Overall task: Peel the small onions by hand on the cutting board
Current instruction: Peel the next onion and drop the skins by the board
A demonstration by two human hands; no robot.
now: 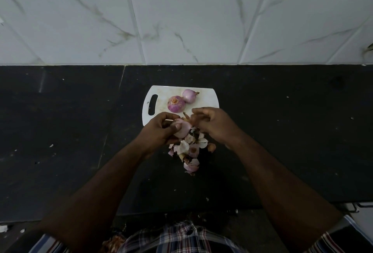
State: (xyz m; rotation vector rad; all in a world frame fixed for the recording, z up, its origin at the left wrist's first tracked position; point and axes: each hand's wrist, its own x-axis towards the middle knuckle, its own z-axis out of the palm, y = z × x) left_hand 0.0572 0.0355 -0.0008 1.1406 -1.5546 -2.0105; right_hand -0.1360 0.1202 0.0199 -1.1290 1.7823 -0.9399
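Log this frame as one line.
left hand grips onion | right hand pinches its skin | two onions on cutting board | peel pile on counter

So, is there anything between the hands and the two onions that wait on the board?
Nothing visible. The two onions lie on the cutting board just beyond the left hand and right hand, with bare board between.

Two onions [181, 100] on board [207, 99], peels [190, 150] before.

Black stone counter [282, 131], white cutting board [205, 99], heap of onion peels [189, 150]
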